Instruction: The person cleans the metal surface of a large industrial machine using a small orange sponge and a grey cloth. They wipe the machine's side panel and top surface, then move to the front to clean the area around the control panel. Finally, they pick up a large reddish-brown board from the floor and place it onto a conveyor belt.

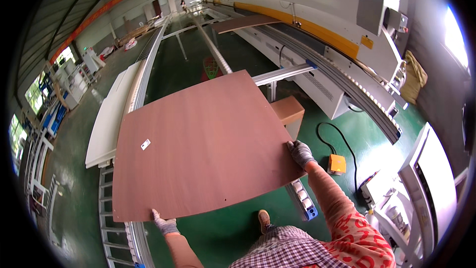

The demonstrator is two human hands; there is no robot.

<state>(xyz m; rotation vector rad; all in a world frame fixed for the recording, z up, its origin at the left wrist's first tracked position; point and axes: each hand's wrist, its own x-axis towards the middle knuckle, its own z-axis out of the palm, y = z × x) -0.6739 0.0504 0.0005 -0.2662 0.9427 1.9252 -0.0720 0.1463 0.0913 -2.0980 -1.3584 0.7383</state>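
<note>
A large reddish-brown wood panel (208, 149) with a small white label (145, 144) lies in front of me over the roller rails. My left hand (164, 222), gloved, grips its near edge toward the left corner, fingers partly under the board. At the right edge, close to the near right corner, my gloved right hand (300, 153) is closed on the panel, with the fingertips on top. Small holes show near the panel's edges. What supports the panel underneath is mostly hidden.
A long white-and-yellow machine (307, 25) runs along the right, with another brown panel (245, 23) beside it. White panels (111, 114) stand left. An orange foot pedal (337, 164) with a black cable sits on the green floor. A cardboard box (288, 111) is behind the panel.
</note>
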